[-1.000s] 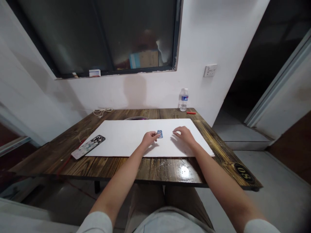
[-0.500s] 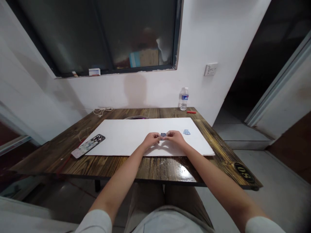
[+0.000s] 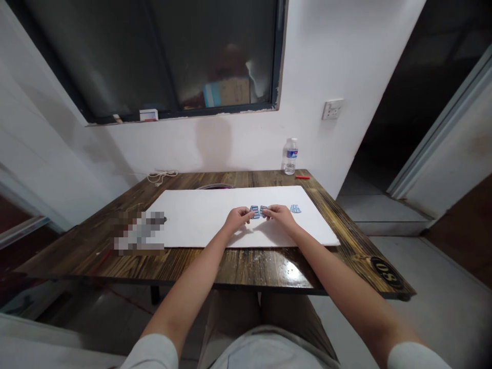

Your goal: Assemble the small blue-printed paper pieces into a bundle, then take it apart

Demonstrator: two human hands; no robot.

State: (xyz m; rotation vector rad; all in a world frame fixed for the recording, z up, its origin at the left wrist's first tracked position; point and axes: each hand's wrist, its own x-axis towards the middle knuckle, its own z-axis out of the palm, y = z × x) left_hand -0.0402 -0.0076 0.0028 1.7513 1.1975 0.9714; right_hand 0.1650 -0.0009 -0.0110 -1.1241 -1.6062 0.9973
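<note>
Above the white board (image 3: 200, 215), my two hands are close together. My left hand (image 3: 236, 220) is closed, pinching a small flat blue-and-white patterned piece (image 3: 254, 211) at its fingertips. A similar small blue-and-white piece (image 3: 263, 210) is pinched between the thumb and fingers of my right hand (image 3: 282, 215). The two pieces lean at slightly different angles, with a narrow gap between them. To the right of my right hand, more blue-and-white patterned pieces (image 3: 295, 208) lie on the board. What these pieces are made of is too small to tell.
The board rests on a dark wooden table (image 3: 161, 266). A pixelated patch covers an object at the board's left end. A water bottle (image 3: 291, 157) and a red pen-like stick (image 3: 302, 177) are at the back right, a white cable (image 3: 161, 177) at the back left.
Half a second ago the fingertips met around a dark-looking item. Now two patterned pieces show, one in each hand, with a small gap. The pieces on the board stay put.
</note>
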